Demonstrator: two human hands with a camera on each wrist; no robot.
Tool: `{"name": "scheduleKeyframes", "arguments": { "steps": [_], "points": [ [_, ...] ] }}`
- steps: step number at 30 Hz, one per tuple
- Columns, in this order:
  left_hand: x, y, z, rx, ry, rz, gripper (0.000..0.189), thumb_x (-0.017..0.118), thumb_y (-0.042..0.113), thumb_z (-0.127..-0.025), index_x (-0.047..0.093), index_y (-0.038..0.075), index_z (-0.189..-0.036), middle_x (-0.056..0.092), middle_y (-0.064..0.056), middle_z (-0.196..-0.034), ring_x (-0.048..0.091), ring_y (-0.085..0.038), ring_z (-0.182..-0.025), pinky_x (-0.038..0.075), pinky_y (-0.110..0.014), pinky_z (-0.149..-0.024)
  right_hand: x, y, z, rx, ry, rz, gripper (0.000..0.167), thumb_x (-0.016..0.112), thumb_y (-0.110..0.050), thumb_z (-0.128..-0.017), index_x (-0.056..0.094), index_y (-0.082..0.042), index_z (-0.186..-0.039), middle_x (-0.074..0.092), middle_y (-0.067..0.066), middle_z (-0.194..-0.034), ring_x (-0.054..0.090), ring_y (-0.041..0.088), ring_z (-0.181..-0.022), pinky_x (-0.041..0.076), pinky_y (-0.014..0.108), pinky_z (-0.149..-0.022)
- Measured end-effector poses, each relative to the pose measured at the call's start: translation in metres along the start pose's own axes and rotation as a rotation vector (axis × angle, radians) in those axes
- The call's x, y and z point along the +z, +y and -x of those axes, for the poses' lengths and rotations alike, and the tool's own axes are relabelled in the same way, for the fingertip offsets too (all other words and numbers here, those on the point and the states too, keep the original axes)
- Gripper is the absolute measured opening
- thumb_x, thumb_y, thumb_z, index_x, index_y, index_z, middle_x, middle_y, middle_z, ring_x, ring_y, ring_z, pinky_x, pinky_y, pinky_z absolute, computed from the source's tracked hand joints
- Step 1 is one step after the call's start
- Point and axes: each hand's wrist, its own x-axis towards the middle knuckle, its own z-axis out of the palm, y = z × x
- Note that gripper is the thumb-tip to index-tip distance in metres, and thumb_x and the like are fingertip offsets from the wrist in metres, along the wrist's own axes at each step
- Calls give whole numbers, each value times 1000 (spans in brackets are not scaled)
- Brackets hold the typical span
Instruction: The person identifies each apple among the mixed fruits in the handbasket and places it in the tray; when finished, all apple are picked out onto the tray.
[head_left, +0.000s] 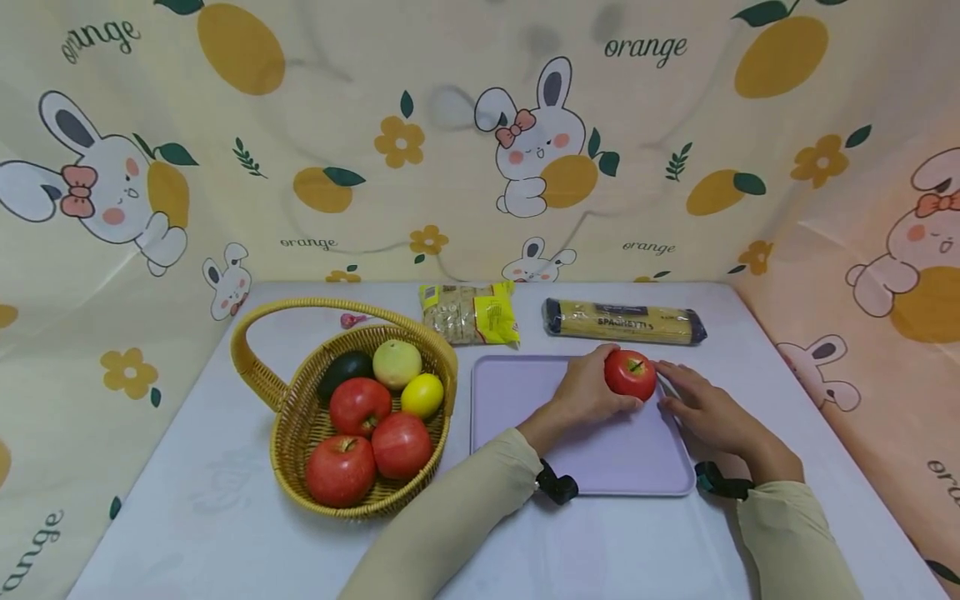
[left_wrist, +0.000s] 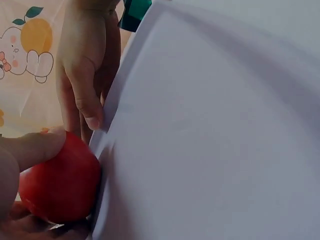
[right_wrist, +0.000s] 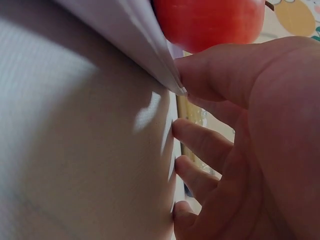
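In the head view my left hand [head_left: 588, 387] grips a red apple [head_left: 630, 375] over the far right corner of a lilac tray [head_left: 510, 392]. The left wrist view shows its thumb along the top of the apple and other fingers below, with the fruit close by the tray's rim. My right hand [head_left: 708, 412] is at the tray's right edge, fingers spread and gently bent. Its thumb [right_wrist: 215, 70] touches the tray rim, while the other fingertips rest on the white table outside it.
A wicker basket [head_left: 277, 450] with a tall handle stands left of the tray, holding red apples, a lemon [head_left: 422, 396], a pale green round fruit [head_left: 397, 364] and a dark green one. Behind the tray lie a noodle packet [head_left: 468, 315] and a spaghetti pack [head_left: 622, 322]. A printed cloth hangs behind.
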Motion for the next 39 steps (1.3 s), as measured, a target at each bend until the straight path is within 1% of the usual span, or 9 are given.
{"name": "scheduleKeyframes", "arguments": {
  "steps": [6, 11, 16, 20, 24, 29, 31, 34, 39],
  "points": [
    [-8, 8, 12, 7, -9, -61, 97, 97, 34, -85, 46, 9, -163, 65, -3, -154, 63, -15, -135, 55, -25, -111, 0, 3, -2, 4, -6, 4, 79, 61, -42, -111, 23, -16, -176, 18, 35, -176, 13, 67, -159, 26, 91, -110],
    [-27, 27, 42, 97, -6, -44, 95, 96, 33, -85, 46, 12, -164, 61, -1, -159, 61, -14, -142, 53, -23, -114, 0, 6, -1, 1, -5, 15, 79, 60, -43, -112, 23, -16, -176, 20, 36, -176, 17, 69, -157, 27, 91, -109],
    [-48, 36, 81, 188, -100, -20, 91, 93, 35, -89, 47, 15, -165, 60, 3, -161, 59, -10, -145, 49, -25, -119, -1, 6, 0, -3, -3, 29, 77, 61, -41, -112, 24, -15, -175, 21, 37, -175, 18, 69, -156, 26, 92, -110],
    [-66, 33, 109, 223, -210, -25, 91, 92, 41, -90, 47, 18, -166, 58, 6, -162, 61, -8, -139, 52, -24, -114, -2, 7, 2, 2, -7, 29, 79, 61, -41, -112, 23, -14, -175, 21, 38, -175, 18, 70, -156, 27, 92, -109],
    [-89, 23, 136, 274, -318, 32, 87, 91, 39, -91, 49, 22, -165, 59, 7, -161, 65, -8, -134, 54, -21, -109, -1, 8, 1, -3, -13, 21, 80, 60, -42, -112, 21, -15, -176, 19, 37, -175, 16, 70, -157, 28, 92, -108],
    [-130, 2, 172, 301, -403, 172, 83, 91, 29, -92, 50, 24, -164, 58, 6, -163, 63, -7, -139, 50, -25, -118, -1, 8, -2, -7, -18, 10, 80, 61, -40, -112, 21, -14, -176, 19, 35, -176, 12, 67, -159, 24, 92, -111],
    [-150, -9, 185, 286, -397, 195, 83, 92, 26, -91, 51, 26, -164, 59, 6, -162, 63, -7, -139, 50, -27, -119, 0, 7, -3, -8, -19, 6, 80, 61, -40, -111, 21, -14, -176, 18, 35, -176, 11, 67, -159, 23, 92, -111],
    [-181, -26, 204, 264, -348, 158, 84, 93, 24, -90, 53, 28, -163, 60, 7, -161, 64, -9, -139, 51, -31, -120, 0, 6, -5, -12, -19, 8, 80, 61, -40, -111, 21, -13, -176, 19, 35, -176, 11, 67, -159, 24, 92, -111],
    [-232, -54, 229, 265, -211, 13, 83, 95, 28, -87, 57, 23, -160, 64, 5, -156, 66, -17, -138, 57, -44, -115, 1, 4, -6, -18, -11, 27, 80, 62, -40, -111, 23, -11, -175, 21, 35, -176, 12, 66, -160, 24, 91, -111]
  ]
}}
